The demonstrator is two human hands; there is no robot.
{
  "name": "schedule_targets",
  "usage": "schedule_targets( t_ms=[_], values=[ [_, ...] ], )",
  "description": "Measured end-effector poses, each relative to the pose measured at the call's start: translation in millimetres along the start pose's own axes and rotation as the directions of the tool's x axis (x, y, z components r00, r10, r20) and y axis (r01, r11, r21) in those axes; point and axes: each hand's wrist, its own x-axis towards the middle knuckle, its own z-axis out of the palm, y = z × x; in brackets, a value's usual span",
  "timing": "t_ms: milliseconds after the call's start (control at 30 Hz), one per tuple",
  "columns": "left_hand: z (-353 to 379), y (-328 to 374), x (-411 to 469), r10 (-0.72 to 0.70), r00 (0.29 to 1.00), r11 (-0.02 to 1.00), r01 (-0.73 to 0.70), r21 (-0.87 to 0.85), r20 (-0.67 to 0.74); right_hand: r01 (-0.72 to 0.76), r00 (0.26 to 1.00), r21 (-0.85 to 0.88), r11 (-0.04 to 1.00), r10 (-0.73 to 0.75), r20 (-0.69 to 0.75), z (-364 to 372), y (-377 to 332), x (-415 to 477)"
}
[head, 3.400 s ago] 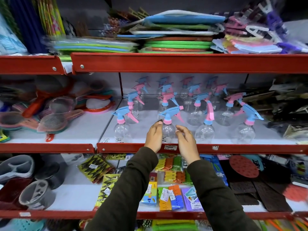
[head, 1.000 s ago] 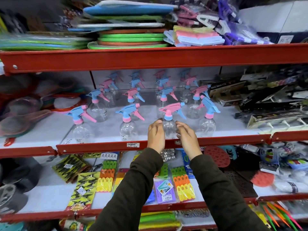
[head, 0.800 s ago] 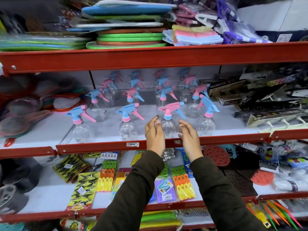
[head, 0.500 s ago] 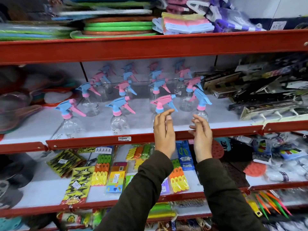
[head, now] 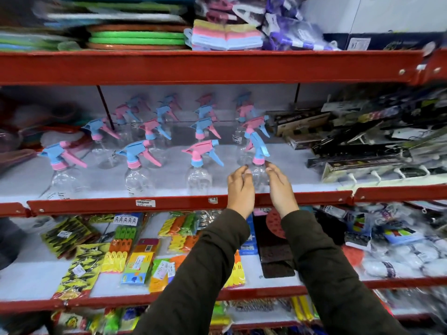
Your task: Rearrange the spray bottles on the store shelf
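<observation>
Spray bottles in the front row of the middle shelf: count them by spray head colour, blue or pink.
Blue-headed spray bottles: 3
Pink-headed spray bottle: 1
Total: 4

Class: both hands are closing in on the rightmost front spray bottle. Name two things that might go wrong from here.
1. The bottle looks clear and empty, so probably light; if the left hand or right hand nudges it before a grip forms, it may topple.
2. Its trigger head sits close to the pink-headed bottle behind; lifting may snag and tip that one.
</observation>
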Motion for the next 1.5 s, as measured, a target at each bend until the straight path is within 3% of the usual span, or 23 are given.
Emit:
schedule_targets(
  t_ms=[367, 600, 733, 1200, 1500],
  values=[
    [11, 15, 17, -0.076, 0.997, 0.996, 0.077, -0.044, 0.034, 0.031, 0.999, -0.043, 0.999, -0.03, 0.017, -27, 8, -13],
    [17, 4, 6, -0.032, 0.989, 0.999, 0.033, 0.008, -0.145, 0.029, 0.999, -0.029, 0.999, -0.029, 0.022, -22, -2, 1],
    [18, 3, 7, -0.032, 0.993, 0.999, 0.035, 0.024, -0.116, 0.028, 0.997, -0.032, 0.999, -0.026, 0.074, -19, -2, 4],
    [10, 11, 22, -0.07, 0.997, 0.997, 0.07, -0.014, -0.03, 0.007, 1.0, -0.011, 1.0, -0.006, 0.023, -25, 4, -13],
    [7, 5, 1, 0.11, 0.986, 0.994, -0.11, 0.006, -0.125, 0.103, 0.992, 0.017, 0.994, -0.102, -0.072, -30, 5, -23]
  ],
)
